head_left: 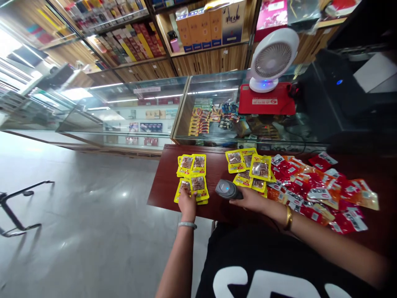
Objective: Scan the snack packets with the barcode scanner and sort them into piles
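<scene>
My left hand [187, 205] is at the front edge of the brown table, its fingers closed on a yellow snack packet [182, 184] with a clear window. That packet lies among several like it in a neat group; another yellow packet [199, 182] sits just right of my fingers. My right hand [250, 199] grips a dark grey barcode scanner [227, 189], its head pointing left and a small blue light showing. Behind the scanner is a looser pile of yellow packets [260, 167]. Part of the scanner's handle is hidden by my fingers.
Red and orange packets [319, 193] are heaped on the table's right side. Beyond the table [164, 182] runs a glass display counter [211, 82], bearing a white fan [274, 58] on a red mat [266, 105]. A metal chair base [18, 215] stands on the floor at left.
</scene>
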Demonstrator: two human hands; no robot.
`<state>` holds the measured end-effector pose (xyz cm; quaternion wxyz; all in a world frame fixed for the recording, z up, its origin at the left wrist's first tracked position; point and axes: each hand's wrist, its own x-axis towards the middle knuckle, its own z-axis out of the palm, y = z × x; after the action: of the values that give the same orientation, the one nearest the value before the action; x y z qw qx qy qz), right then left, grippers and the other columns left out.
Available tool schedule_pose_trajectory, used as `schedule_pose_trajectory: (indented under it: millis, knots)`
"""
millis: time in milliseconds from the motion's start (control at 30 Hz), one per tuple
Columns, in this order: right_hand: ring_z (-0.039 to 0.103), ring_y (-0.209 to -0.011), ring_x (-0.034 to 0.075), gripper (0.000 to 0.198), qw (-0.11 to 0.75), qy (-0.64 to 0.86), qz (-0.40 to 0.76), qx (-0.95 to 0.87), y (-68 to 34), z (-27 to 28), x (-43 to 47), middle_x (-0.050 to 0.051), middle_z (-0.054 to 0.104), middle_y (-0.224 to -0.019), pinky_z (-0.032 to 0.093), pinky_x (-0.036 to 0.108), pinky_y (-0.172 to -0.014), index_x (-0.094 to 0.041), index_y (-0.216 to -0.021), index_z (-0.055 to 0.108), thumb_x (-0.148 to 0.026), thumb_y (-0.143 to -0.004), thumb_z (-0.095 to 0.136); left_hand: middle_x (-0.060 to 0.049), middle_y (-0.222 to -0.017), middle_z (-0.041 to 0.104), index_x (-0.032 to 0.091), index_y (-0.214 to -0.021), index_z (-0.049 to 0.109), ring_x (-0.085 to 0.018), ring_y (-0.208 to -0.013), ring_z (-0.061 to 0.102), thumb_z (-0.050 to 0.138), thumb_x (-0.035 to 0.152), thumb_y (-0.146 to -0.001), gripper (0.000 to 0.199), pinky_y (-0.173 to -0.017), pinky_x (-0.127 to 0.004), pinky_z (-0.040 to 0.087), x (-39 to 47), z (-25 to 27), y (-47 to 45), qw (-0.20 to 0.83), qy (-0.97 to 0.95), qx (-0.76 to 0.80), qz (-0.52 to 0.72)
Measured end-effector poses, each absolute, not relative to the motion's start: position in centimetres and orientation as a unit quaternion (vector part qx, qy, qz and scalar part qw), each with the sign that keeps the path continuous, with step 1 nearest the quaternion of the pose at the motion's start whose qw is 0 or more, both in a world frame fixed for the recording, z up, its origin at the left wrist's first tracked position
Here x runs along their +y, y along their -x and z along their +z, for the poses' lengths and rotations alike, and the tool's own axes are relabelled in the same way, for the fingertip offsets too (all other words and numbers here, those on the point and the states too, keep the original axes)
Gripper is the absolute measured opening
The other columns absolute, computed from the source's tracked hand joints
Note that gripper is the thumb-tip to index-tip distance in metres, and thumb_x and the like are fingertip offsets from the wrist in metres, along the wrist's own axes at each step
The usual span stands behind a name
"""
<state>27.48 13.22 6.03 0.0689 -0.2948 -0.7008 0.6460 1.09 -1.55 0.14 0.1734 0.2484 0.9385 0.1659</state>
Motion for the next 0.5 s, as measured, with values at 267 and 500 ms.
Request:
schedule_pose_trajectory:
  millis: [267, 500]
  knots:
    - [0.069, -0.097, 0.031, 0.052, 0.043, 0.3, 0.635, -0.71, -25.6, 5.4, 13.0, 0.01, 0.074, -0.11, 0.054, 0.044, -0.089, -0.016, -0.116, 0.067, -0.047, -0.075, 0.075, 0.001, -0.061, 0.055, 0.019, -0.062, 0.054, -0.014, -0.063, 0.051, 0.068, 0.041, -0.069, 0.027, -0.06, -0.024, 0.035, -2.1, -0.2, -2.2, 0.321, -0.208, 0.859, 0.341]
    - [0.068, -0.101, 0.033, 0.05, 0.071, 0.366, 0.616, -0.695, -26.9, 4.6, 12.6, 0.01, 0.075, -0.111, 0.052, 0.047, -0.092, -0.018, -0.116, 0.068, -0.045, -0.076, 0.074, 0.006, -0.055, 0.046, 0.018, -0.061, 0.045, -0.007, -0.054, 0.041, 0.079, 0.053, -0.055, 0.049, -0.057, -0.02, 0.038, -0.3, -0.5, -5.6, 0.444, -0.08, 0.702, 0.551]
